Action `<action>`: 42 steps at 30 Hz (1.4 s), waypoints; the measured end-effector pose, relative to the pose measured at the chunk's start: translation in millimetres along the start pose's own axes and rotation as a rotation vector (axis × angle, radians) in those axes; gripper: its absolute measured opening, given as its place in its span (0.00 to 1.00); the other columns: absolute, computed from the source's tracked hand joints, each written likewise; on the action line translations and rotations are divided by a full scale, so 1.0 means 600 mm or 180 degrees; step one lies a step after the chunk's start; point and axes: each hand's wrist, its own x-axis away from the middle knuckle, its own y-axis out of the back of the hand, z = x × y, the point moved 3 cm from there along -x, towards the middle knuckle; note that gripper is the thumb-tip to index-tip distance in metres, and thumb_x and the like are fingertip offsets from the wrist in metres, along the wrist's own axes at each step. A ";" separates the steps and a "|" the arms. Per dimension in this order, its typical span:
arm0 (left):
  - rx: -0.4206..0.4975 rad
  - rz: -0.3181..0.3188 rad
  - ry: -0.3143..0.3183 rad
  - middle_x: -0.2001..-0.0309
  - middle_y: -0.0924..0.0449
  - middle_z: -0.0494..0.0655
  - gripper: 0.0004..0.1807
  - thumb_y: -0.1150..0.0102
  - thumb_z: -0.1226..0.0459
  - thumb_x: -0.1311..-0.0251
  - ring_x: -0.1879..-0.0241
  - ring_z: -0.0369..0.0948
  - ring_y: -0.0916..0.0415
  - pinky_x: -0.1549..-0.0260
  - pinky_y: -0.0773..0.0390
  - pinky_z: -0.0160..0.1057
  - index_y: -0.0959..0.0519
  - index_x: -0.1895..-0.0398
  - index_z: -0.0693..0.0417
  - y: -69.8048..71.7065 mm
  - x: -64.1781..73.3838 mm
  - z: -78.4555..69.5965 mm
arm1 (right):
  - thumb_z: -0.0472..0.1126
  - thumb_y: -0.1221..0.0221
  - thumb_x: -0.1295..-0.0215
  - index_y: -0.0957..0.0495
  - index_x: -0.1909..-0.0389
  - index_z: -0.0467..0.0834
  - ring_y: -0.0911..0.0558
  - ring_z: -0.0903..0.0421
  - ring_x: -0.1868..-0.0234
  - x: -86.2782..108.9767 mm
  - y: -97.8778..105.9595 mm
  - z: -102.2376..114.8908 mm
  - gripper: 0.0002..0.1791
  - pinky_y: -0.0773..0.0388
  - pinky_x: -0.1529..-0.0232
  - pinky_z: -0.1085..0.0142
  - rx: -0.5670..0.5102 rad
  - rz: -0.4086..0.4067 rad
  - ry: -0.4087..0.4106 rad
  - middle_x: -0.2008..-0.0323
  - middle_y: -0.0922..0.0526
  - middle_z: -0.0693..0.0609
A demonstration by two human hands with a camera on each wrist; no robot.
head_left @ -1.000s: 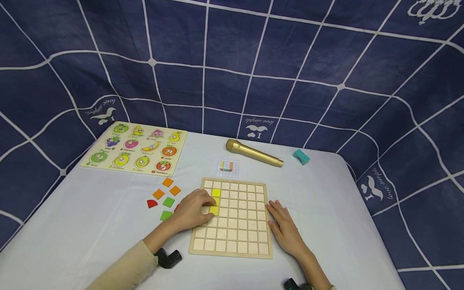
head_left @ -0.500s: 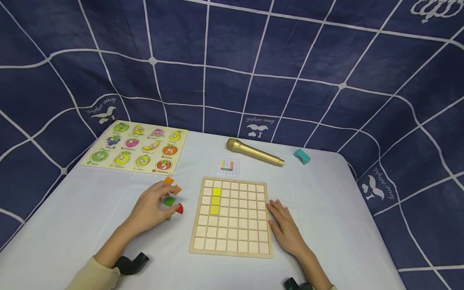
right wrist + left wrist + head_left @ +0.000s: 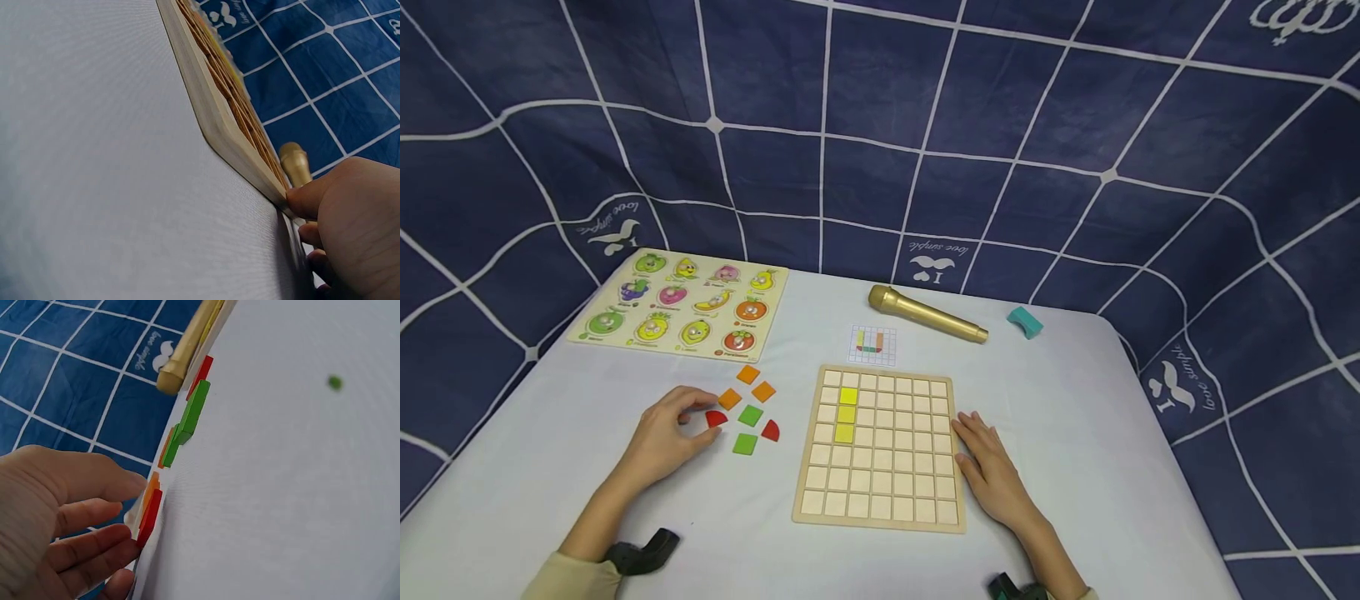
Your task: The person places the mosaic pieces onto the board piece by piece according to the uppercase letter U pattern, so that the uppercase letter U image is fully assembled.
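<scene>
A wooden grid board (image 3: pixel 880 508) lies on the white table, with three yellow tiles (image 3: pixel 847 414) in a column near its top left. Left of it lie loose tiles: orange ones (image 3: pixel 763 391), green ones (image 3: pixel 750 415) and two red quarter-circles. My left hand (image 3: pixel 700 417) curls its thumb and fingers around the left red quarter-circle (image 3: pixel 716 418); in the left wrist view the fingertips (image 3: pixel 128 547) touch that red tile (image 3: pixel 150 515). My right hand (image 3: pixel 973 442) lies flat on the table, fingers straight against the board's right edge (image 3: pixel 237 150).
A fruit peg puzzle (image 3: pixel 681 304) sits at the back left. A gold microphone (image 3: pixel 925 315), a teal block (image 3: pixel 1024 322) and a small pattern card (image 3: pixel 872 344) lie behind the board. Blue grid-patterned cloth (image 3: pixel 925 125) surrounds the table.
My left hand left the board after the third yellow tile was set, moved left across the loose tiles and now closes on a red quarter-circle. The right hand stayed put.
</scene>
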 end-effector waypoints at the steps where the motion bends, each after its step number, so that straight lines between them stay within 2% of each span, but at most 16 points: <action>1: 0.0001 0.0017 0.0026 0.57 0.24 0.52 0.22 0.28 0.70 0.62 0.58 0.47 0.29 0.62 0.27 0.48 0.21 0.58 0.59 -0.003 0.001 0.003 | 0.35 0.45 0.36 0.36 0.37 0.37 0.47 0.46 0.31 0.000 0.000 0.000 0.26 0.56 0.36 0.46 0.0005 0.0005 0.0003 0.34 0.39 0.44; 6: -0.0019 0.0009 0.0041 0.56 0.24 0.52 0.22 0.28 0.71 0.63 0.58 0.47 0.29 0.62 0.27 0.46 0.21 0.59 0.59 -0.012 0.006 0.012 | 0.36 0.45 0.36 0.36 0.37 0.38 0.47 0.46 0.31 -0.001 0.000 0.001 0.27 0.55 0.37 0.46 0.0033 0.0013 -0.0004 0.34 0.39 0.44; 14: -0.0104 -0.0012 -0.0011 0.57 0.24 0.52 0.22 0.29 0.72 0.64 0.59 0.47 0.29 0.64 0.27 0.46 0.20 0.58 0.60 -0.016 0.009 0.011 | 0.35 0.45 0.37 0.36 0.36 0.39 0.47 0.48 0.31 0.002 -0.002 -0.001 0.27 0.56 0.36 0.47 -0.0005 0.0010 -0.0066 0.34 0.39 0.45; 26: -0.0202 -0.0040 0.0037 0.63 0.25 0.47 0.23 0.28 0.70 0.64 0.69 0.41 0.33 0.70 0.32 0.38 0.20 0.59 0.60 -0.018 0.008 0.012 | 0.36 0.45 0.37 0.35 0.37 0.39 0.46 0.46 0.32 0.002 0.002 0.001 0.26 0.56 0.36 0.47 0.0013 -0.0025 0.0018 0.35 0.38 0.44; 32: -0.0205 0.0009 -0.0001 0.70 0.27 0.43 0.21 0.29 0.71 0.64 0.72 0.39 0.35 0.74 0.34 0.34 0.19 0.60 0.59 -0.020 0.010 0.011 | 0.36 0.45 0.37 0.35 0.37 0.39 0.46 0.46 0.32 0.001 0.001 0.001 0.27 0.56 0.36 0.47 0.0033 -0.0020 0.0004 0.35 0.38 0.44; 42: -0.0181 0.0199 -0.0090 0.74 0.32 0.41 0.19 0.32 0.71 0.61 0.73 0.39 0.36 0.75 0.36 0.34 0.18 0.60 0.57 -0.022 0.010 0.009 | 0.36 0.44 0.37 0.35 0.37 0.38 0.46 0.46 0.32 0.001 0.002 0.002 0.26 0.56 0.36 0.47 -0.0001 -0.0035 0.0015 0.35 0.38 0.44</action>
